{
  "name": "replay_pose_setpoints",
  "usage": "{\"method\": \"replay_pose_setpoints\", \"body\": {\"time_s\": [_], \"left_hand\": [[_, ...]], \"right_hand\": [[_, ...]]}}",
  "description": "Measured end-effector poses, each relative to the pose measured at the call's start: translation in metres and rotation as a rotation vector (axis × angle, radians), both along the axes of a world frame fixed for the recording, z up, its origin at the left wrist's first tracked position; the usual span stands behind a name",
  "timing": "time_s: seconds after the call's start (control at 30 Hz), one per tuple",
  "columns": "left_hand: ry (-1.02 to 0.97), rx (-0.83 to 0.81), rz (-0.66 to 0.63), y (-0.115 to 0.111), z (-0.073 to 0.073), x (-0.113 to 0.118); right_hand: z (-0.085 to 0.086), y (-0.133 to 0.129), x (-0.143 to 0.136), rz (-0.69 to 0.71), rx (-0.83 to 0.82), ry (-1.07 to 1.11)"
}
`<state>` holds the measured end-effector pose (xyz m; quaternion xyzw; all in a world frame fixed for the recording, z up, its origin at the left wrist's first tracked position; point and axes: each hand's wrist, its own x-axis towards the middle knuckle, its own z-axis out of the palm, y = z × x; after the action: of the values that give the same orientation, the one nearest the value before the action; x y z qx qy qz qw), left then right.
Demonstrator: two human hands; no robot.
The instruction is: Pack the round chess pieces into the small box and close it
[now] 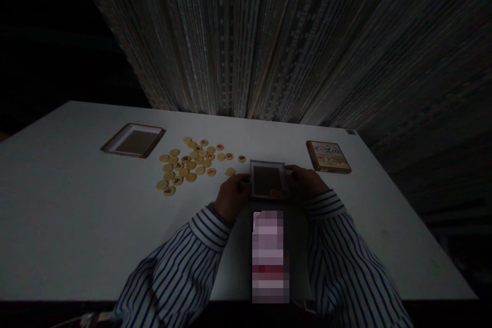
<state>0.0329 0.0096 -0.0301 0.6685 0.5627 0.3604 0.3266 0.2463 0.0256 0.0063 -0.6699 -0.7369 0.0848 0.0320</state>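
Between my two hands is a shallow rectangular box tray (268,179) with a pale rim and a dark inside. My left hand (232,195) grips its left side, and my right hand (305,182) its right side. A few roundish shapes, too dark to make out, show at the tray's near right corner. Left of the tray, many round wooden Chinese chess pieces (191,177) lie scattered, some showing red or black characters, others blank side up. One piece (229,171) lies close to my left hand.
An open box half (133,141) lies at the far left of the white table (77,225). A printed box (329,156) sits at the right. A lit, pixelated phone screen (268,256) lies between my forearms. Striped curtains (238,36) hang behind the table's far edge.
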Motion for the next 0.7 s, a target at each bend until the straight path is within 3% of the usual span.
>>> {"method": "replay_pose_setpoints", "body": {"time_s": [0.2,0.47,0.7], "left_hand": [[0.004,0.014,0.034,0.0012,-0.0008,-0.0002],[-0.048,0.043,0.084,0.0019,0.0054,-0.0015],[-0.114,0.115,0.117,0.0033,0.0041,-0.0020]], "right_hand": [[-0.0017,0.0007,0.0045,-0.037,0.082,0.019],[-0.0028,0.0002,0.0031,-0.076,0.353,0.185],[-0.0029,-0.0044,-0.0032,-0.043,0.435,0.199]]}}
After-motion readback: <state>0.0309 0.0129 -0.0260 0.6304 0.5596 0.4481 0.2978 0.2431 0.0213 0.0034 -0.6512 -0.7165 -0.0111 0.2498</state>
